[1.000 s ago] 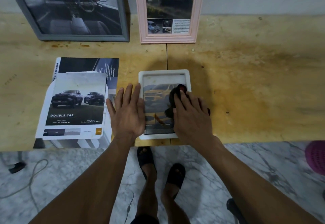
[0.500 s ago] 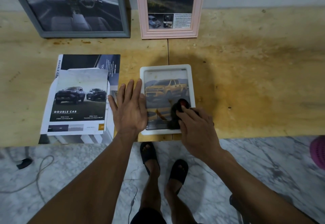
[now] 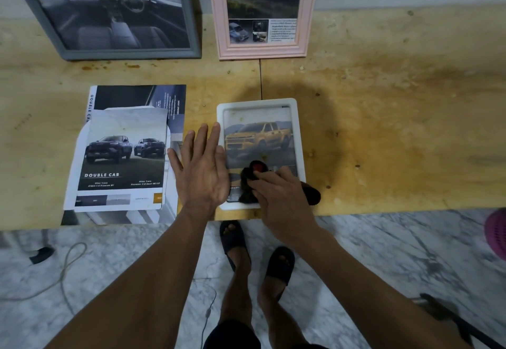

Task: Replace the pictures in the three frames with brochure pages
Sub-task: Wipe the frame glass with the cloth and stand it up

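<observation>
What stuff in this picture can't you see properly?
- White frame: its near edge is hidden by the right hand and a dark cloth.
- Grey frame and pink frame: tops cut off by the picture's upper edge.
- Brochure: small print too tiny to read; lower pages covered.
- Purple thing: cut off at the right edge.

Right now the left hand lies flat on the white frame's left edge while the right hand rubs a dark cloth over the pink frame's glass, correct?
Not quite. The head view shows the right hand rubbing the dark cloth on the white frame, which the left hand steadies; the pink frame stands untouched behind.
</observation>
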`<state>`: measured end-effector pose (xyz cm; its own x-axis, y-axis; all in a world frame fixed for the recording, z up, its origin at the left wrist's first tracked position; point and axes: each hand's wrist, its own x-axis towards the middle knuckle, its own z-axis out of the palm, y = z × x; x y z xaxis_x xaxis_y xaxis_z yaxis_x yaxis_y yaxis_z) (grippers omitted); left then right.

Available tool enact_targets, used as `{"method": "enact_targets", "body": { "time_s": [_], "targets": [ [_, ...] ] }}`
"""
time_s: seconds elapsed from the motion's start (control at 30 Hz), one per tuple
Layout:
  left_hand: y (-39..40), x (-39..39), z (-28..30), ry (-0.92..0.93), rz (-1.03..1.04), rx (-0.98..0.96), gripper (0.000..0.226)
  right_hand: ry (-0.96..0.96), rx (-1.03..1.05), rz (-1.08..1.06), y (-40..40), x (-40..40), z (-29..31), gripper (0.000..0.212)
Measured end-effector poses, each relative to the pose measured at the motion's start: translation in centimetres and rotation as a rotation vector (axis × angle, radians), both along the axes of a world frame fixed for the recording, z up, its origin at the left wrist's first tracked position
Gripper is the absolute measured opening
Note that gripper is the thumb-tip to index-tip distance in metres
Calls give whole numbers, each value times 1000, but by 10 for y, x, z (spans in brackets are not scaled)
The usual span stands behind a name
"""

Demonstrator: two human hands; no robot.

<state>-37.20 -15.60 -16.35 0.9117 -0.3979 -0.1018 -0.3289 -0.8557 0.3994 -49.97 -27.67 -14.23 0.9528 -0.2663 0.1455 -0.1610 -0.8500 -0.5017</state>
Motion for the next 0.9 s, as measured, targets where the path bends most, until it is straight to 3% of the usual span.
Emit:
{"method": "enact_targets", "body": {
  "time_s": [0.13,0.2,0.3,0.4,0.5,0.57,0.9],
  "targets": [
    [0,1,-1,-2,-7,2,50,26,50,24,13,11,6,19],
    [1,1,-1,4,-8,-3,51,70,212,-15,10,17,15,22],
    [3,2,0,12,-29,-25,52,115,517,-235,-13,24,35,27],
    [4,4,2,36,-43,-45,52,24,371,-373,-35,31,38,34],
    [6,7,2,38,-62,-25,51,222,113,-236,-37,31,18,49],
    [10,9,1,5,-86,3,51,246,14,-147,-30,25,3,54],
    [10,6,-4,-54,-85,36,51,82,63,-63,3,35,-13,46]
  ]
}}
